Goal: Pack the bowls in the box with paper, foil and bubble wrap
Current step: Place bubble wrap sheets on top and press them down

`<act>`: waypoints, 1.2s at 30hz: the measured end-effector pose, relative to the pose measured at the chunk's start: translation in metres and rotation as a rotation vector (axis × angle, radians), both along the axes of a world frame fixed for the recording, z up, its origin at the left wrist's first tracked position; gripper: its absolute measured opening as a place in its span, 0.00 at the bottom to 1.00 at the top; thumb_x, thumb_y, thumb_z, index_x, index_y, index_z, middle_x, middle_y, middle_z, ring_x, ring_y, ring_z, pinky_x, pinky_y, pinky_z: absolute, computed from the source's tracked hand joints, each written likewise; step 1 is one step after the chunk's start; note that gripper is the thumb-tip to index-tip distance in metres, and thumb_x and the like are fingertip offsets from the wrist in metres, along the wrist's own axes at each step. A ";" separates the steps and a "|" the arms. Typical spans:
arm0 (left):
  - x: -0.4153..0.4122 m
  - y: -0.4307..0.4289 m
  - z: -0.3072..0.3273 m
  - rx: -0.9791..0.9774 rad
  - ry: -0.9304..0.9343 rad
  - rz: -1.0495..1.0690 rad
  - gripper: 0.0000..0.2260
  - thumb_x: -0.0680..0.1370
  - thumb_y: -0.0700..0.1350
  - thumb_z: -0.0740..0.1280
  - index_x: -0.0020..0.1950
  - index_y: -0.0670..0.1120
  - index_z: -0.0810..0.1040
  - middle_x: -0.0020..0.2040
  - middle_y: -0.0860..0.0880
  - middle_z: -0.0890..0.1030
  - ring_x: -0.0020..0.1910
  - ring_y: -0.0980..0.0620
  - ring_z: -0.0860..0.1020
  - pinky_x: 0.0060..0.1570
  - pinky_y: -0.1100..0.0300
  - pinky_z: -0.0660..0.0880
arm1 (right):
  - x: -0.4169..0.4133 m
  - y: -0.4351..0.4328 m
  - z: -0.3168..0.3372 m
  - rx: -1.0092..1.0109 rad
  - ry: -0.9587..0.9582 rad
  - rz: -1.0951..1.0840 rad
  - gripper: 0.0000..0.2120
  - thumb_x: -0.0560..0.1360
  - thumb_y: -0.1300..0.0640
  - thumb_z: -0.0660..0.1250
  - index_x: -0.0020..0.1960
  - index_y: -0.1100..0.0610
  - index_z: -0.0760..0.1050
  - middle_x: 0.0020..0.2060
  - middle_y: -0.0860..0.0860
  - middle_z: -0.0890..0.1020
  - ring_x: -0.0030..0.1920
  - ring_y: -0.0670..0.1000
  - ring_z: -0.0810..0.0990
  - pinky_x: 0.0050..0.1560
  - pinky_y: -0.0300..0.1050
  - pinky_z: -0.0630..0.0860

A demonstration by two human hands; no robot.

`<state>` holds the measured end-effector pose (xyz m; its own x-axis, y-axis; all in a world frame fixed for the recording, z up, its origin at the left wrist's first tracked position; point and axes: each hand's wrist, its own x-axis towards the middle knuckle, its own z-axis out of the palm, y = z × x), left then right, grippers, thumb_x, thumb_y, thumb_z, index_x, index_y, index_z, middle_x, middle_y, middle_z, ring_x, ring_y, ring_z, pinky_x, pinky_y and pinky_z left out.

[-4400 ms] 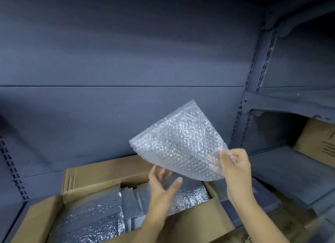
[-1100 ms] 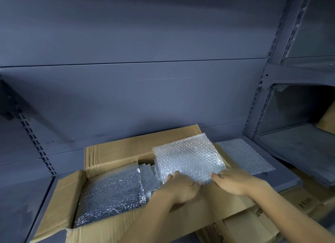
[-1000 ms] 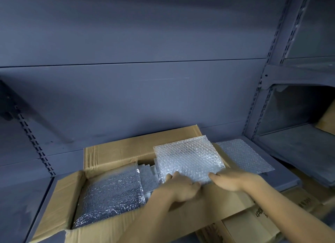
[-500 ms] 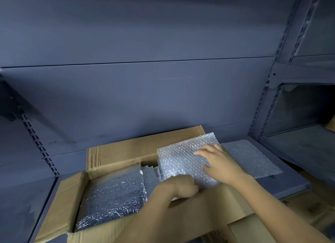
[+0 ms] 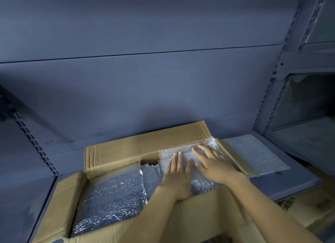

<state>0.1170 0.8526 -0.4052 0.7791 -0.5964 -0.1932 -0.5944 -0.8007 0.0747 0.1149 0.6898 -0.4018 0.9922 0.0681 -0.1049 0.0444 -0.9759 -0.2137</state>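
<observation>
An open cardboard box (image 5: 145, 146) stands on a grey shelf, its flaps spread. A clear bubble wrap sheet (image 5: 201, 185) lies over the box's right half. My left hand (image 5: 176, 177) and my right hand (image 5: 214, 165) both press flat on it with straight fingers. In the left half a silver foil sheet (image 5: 110, 197) covers whatever lies below. Folded foil-like pieces (image 5: 150, 174) stand between the two halves. No bowl is visible; the wraps hide the contents.
A second bubble wrap sheet (image 5: 253, 154) lies on the shelf (image 5: 282, 181) right of the box. Printed cardboard boxes (image 5: 304, 204) sit below at the lower right. The shelf's back panel (image 5: 145, 90) rises behind, with slotted uprights (image 5: 275, 90) to the right.
The bubble wrap sheet came down from mid-air onto the box's right half. Both hands moved from its near edge onto its top and now lie flat, pushing it down.
</observation>
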 end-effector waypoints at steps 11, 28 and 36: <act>0.015 -0.009 -0.005 0.124 0.063 0.035 0.46 0.75 0.49 0.66 0.75 0.45 0.31 0.73 0.34 0.31 0.72 0.37 0.31 0.72 0.44 0.36 | 0.013 -0.001 -0.005 -0.081 0.005 -0.001 0.25 0.81 0.44 0.45 0.76 0.44 0.47 0.76 0.44 0.49 0.76 0.51 0.48 0.75 0.50 0.45; 0.025 -0.013 0.004 0.100 0.176 0.079 0.51 0.70 0.59 0.71 0.76 0.49 0.36 0.76 0.36 0.39 0.75 0.37 0.38 0.73 0.42 0.42 | 0.033 0.006 0.002 0.035 0.037 -0.091 0.16 0.81 0.46 0.46 0.63 0.47 0.67 0.64 0.50 0.69 0.67 0.54 0.66 0.64 0.51 0.63; 0.027 -0.012 0.011 -0.203 0.371 0.243 0.47 0.67 0.68 0.62 0.77 0.52 0.44 0.77 0.43 0.48 0.76 0.42 0.44 0.72 0.47 0.45 | 0.033 0.007 -0.002 0.077 0.012 -0.124 0.15 0.81 0.46 0.47 0.59 0.49 0.68 0.60 0.50 0.71 0.63 0.55 0.69 0.61 0.50 0.64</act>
<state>0.1444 0.8402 -0.3947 0.8011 -0.4600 -0.3829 -0.2959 -0.8605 0.4148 0.1483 0.6971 -0.4042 0.9921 -0.0468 -0.1164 -0.0789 -0.9543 -0.2881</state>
